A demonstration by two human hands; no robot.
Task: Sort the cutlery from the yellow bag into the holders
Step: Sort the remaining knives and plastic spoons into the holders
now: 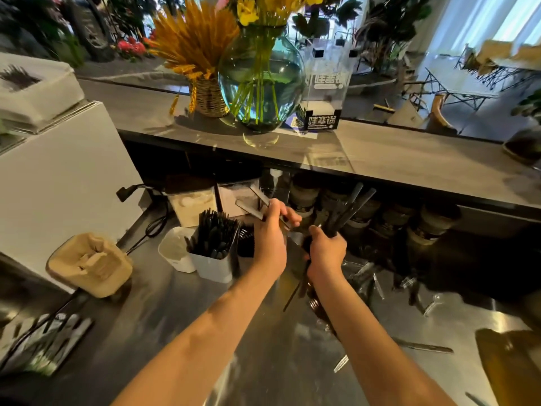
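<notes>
On the steel counter [175, 317], my right hand [326, 253] grips a bundle of black cutlery [351, 206]; my left hand [270, 238] pinches a flat wrapped piece [254, 205]. Left stands a white holder [215, 262] crowded with black utensils, and beyond, the shelf's glass vase [260, 83].

A clear acrylic box [323, 86] on the upper counter, just right of the glass vase [260, 80] in the upper middle of the frame, carries the only readable text. Its black base band shows three bold white Chinese characters, 哇塞锅, near the box's lower edge, with a line of smaller print beneath that is too blurred to read. The same three characters appear again higher on the box's transparent face, fainter and partly washed out.
</notes>
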